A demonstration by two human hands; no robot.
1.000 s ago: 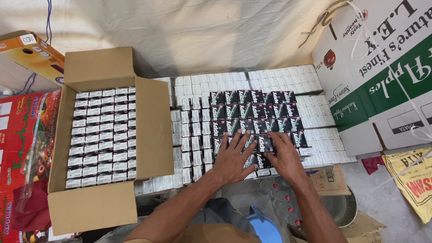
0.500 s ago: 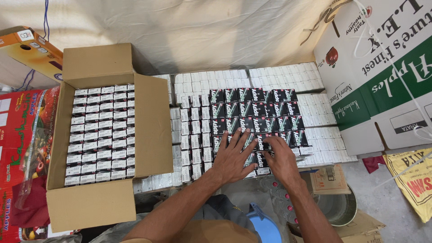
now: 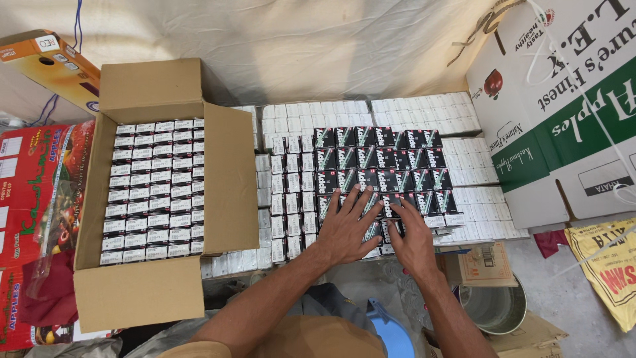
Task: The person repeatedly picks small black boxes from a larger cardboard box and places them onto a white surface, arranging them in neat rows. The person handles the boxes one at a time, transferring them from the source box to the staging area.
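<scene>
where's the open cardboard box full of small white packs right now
In the head view the open cardboard box sits on the left, beside the spread of small black packs that the left hand and right hand press on, with a red fruit carton on its far side.

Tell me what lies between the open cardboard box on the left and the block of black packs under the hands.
In the head view, upright rows of white packs fill the stretch between the open cardboard box and the black packs.

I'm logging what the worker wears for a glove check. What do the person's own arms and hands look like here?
Both the left hand and the right hand are bare: no gloves, and no rings, watch or wristbands that I can see. The forearms are uncovered too, with no sleeves showing up to the frame's bottom edge. Fingers are uncovered with short nails.
</scene>
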